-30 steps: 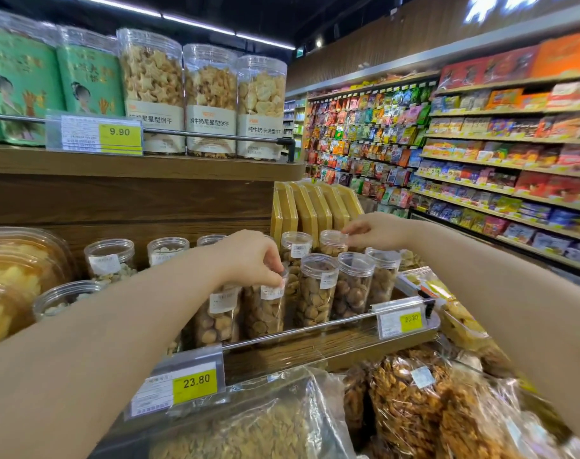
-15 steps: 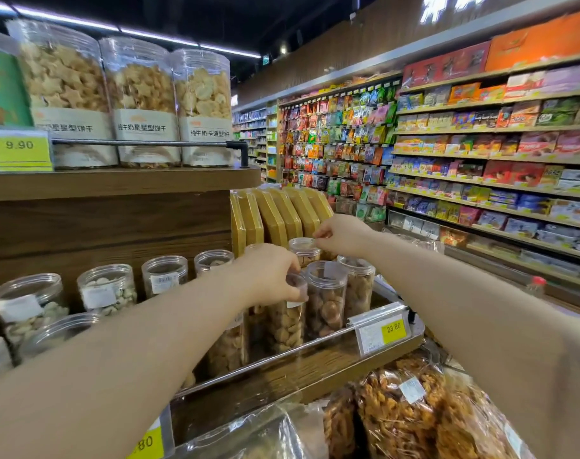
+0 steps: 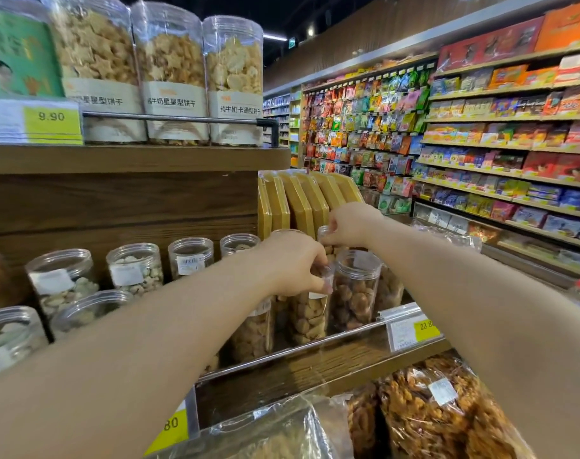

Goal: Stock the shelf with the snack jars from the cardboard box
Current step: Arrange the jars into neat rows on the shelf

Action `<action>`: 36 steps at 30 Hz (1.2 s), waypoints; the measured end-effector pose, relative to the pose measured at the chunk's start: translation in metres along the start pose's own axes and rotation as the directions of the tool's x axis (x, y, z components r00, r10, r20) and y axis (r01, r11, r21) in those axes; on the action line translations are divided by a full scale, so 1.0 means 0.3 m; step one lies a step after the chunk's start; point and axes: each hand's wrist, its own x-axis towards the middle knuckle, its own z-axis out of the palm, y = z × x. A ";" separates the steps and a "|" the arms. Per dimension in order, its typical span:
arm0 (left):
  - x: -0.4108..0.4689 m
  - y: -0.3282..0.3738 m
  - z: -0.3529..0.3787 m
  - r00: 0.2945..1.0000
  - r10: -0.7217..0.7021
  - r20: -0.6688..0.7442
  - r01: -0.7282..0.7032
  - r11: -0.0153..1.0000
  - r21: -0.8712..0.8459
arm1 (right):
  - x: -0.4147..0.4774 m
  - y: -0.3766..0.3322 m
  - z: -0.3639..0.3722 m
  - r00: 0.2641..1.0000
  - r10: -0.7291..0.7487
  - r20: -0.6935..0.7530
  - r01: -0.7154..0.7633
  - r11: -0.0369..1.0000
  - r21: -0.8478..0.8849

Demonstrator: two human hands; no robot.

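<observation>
Left hand (image 3: 293,263) grips front jar (image 3: 307,314) by lid, right hand (image 3: 350,225) pinches rear jar (image 3: 330,251) lid; likely squaring rows behind shelf rail (image 3: 315,343).

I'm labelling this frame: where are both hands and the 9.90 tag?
left hand (image 3: 292,260): head view, back of hand.
right hand (image 3: 351,223): head view, back of hand.
9.90 tag (image 3: 52,122): head view, yellow part.

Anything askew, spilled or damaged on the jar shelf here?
Nothing stands out: the snack jars stand upright, lidded, nothing spilled. The left hand grips a front jar, the right hand a rear jar.
</observation>
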 end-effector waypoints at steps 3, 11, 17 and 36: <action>-0.006 -0.001 -0.001 1.000 0.006 0.001 -0.006 1.000 0.004 | 0.006 -0.022 -0.033 0.996 -0.016 0.085 0.014 1.000 0.021; -0.040 -0.046 0.017 0.997 -0.026 -0.070 0.025 1.000 -0.013 | 0.014 0.078 -0.106 0.937 -0.162 0.309 0.110 0.978 0.179; -0.027 -0.019 0.012 0.999 0.020 -0.045 -0.021 0.999 -0.031 | 0.044 0.064 -0.042 0.962 -0.160 0.223 0.111 0.970 0.216; -0.063 -0.059 0.039 0.995 -0.096 -0.042 0.072 0.917 -0.393 | 0.053 0.086 -0.021 0.974 -0.161 0.159 0.118 0.961 0.251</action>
